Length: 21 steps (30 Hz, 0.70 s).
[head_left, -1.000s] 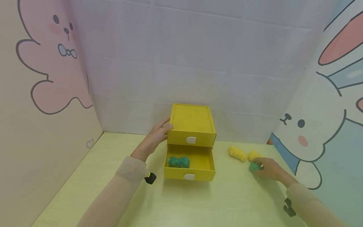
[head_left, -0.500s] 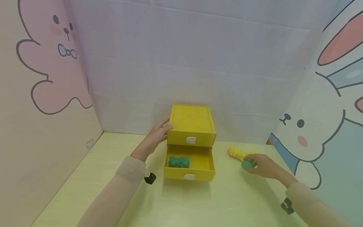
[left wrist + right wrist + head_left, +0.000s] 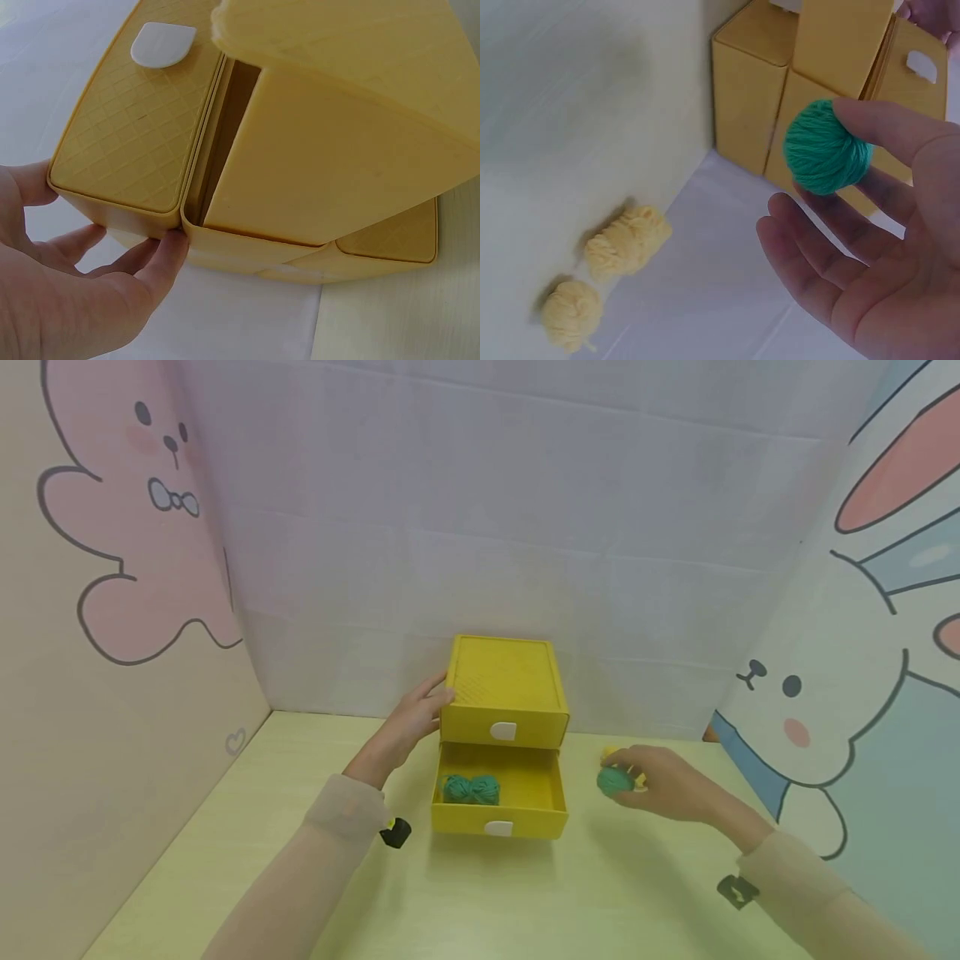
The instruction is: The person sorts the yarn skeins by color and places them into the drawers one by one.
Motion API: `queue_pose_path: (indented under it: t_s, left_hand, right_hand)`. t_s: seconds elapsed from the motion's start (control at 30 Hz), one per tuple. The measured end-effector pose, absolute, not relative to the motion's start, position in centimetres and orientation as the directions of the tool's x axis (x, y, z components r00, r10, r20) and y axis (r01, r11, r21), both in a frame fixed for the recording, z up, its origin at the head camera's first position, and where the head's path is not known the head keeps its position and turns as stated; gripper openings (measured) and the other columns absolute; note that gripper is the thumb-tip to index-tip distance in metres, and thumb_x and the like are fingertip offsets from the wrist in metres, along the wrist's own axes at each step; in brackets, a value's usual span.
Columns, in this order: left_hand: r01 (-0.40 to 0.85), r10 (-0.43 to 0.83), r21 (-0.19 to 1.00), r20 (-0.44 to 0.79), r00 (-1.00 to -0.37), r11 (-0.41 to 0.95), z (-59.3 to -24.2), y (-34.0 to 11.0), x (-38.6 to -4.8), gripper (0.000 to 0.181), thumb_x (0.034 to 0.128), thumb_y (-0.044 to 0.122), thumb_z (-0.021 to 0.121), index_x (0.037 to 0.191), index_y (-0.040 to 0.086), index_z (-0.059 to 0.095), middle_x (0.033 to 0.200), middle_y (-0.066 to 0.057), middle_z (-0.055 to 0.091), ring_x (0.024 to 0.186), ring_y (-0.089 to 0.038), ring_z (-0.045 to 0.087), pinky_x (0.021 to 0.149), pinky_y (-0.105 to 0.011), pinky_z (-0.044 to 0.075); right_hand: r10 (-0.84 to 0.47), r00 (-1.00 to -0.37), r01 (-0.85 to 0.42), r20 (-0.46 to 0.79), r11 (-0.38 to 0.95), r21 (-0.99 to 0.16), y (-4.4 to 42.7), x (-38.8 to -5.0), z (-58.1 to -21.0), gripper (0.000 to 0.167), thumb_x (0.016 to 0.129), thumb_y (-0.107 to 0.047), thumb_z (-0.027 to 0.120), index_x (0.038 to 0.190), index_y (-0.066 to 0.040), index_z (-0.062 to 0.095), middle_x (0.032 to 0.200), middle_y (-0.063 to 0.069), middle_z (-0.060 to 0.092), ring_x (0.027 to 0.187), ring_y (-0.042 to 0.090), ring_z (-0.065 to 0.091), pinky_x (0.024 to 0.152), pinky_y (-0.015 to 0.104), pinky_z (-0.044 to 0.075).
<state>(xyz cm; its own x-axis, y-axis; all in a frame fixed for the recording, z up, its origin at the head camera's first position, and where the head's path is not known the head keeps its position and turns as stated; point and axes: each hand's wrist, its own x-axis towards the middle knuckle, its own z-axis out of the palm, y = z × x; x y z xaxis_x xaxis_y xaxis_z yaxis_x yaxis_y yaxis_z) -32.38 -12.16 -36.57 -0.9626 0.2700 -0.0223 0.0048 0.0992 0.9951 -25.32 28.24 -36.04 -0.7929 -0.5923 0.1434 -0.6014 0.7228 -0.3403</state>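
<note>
A yellow drawer cabinet (image 3: pixel 506 672) stands against the back wall. Its middle drawer (image 3: pixel 498 821) is pulled out, with a teal yarn skein (image 3: pixel 471 789) at the left inside. My left hand (image 3: pixel 405 727) rests on the cabinet's left side near the top; its fingertips (image 3: pixel 171 244) press the side wall and the thumb touches the upper front corner. To the right, my right hand (image 3: pixel 671 785) pinches a green yarn ball (image 3: pixel 826 148) between thumb and fingers, raised above the table. Two pieces of yellow yarn, a skein (image 3: pixel 628 241) and a ball (image 3: pixel 571 313), lie on the table, mostly behind this hand in the head view.
The top drawer (image 3: pixel 135 120) and bottom drawer (image 3: pixel 390 236) are pushed in; white tabs serve as handles. A pale table (image 3: pixel 540 902) extends in front of the cabinet. Printed cartoon walls (image 3: pixel 810 693) bound both sides, and a white sheet (image 3: pixel 510 527) covers the back.
My right hand has lifted the green yarn ball from beside the yellow yarn and carried it left toward the cabinet. My left hand has stayed on the cabinet.
</note>
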Motion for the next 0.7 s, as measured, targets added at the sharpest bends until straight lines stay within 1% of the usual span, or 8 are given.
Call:
queue_pose_path:
  t_s: [0.07, 0.23, 0.37, 0.47, 0.7]
  left_hand:
    - [0.003, 0.27, 0.995, -0.024, -0.963, 0.101, -36.6, -12.2, -32.4, 0.065, 0.1131, 0.038, 0.051, 0.171, 0.029, 0.023, 0.176, -0.005, 0.022, 0.157, -0.032, 0.034, 0.128, -0.054, 0.032]
    - [-0.004, 0.263, 0.994, -0.032, -0.964, 0.105, -36.6, -12.1, -32.4, 0.064, 0.113, 0.037, 0.051, 0.171, 0.03, 0.024, 0.176, -0.005, 0.022, 0.158, -0.032, 0.033, 0.128, -0.053, 0.032]
    - [-0.005, 0.262, 0.995, -0.032, -0.965, 0.104, -36.6, -12.1, -32.4, 0.064, 0.113, 0.037, 0.051, 0.171, 0.03, 0.024, 0.175, -0.005, 0.023, 0.158, -0.033, 0.033, 0.128, -0.053, 0.032]
    - [-0.001, 0.265, 0.995, -0.029, -0.964, 0.103, -36.7, -12.1, -32.4, 0.064, 0.1132, 0.037, 0.05, 0.171, 0.03, 0.024, 0.175, -0.005, 0.023, 0.157, -0.033, 0.033, 0.128, -0.053, 0.032]
    - [0.006, 0.267, 0.995, -0.021, -0.964, 0.1, -36.7, -12.1, -32.4, 0.064, 0.113, 0.037, 0.051, 0.171, 0.03, 0.024, 0.175, -0.006, 0.022, 0.157, -0.033, 0.033, 0.128, -0.053, 0.032]
  right_hand:
    - [-0.604, -0.784, -0.611, 0.145, 0.709, -0.351, 27.3, -25.1, -35.3, 0.037, 0.093, -0.015, 0.083, 0.126, -0.004, 0.072, 0.113, -0.001, 0.074, 0.095, 0.014, 0.067, 0.079, 0.035, 0.061]
    - [-0.636, -0.759, -0.637, 0.141, 0.68, -0.364, 24.7, -24.6, -33.9, 0.035, 0.094, -0.015, 0.082, 0.126, -0.005, 0.072, 0.114, -0.002, 0.073, 0.096, 0.013, 0.066, 0.082, 0.033, 0.061]
    - [-0.664, -0.731, -0.674, 0.158, 0.663, -0.327, 22.7, -24.7, -33.4, 0.032, 0.094, -0.014, 0.081, 0.125, -0.007, 0.073, 0.113, -0.003, 0.073, 0.097, 0.014, 0.066, 0.084, 0.035, 0.062]
    - [-0.686, -0.706, -0.703, 0.178, 0.645, -0.301, 21.5, -25.0, -33.3, 0.031, 0.094, -0.014, 0.081, 0.124, -0.008, 0.074, 0.113, -0.003, 0.073, 0.098, 0.015, 0.067, 0.083, 0.036, 0.062]
    - [-0.727, -0.658, -0.75, 0.194, 0.613, -0.246, 19.0, -25.8, -33.8, 0.032, 0.093, -0.014, 0.08, 0.124, -0.007, 0.074, 0.116, 0.001, 0.074, 0.096, 0.015, 0.065, 0.084, 0.034, 0.058]
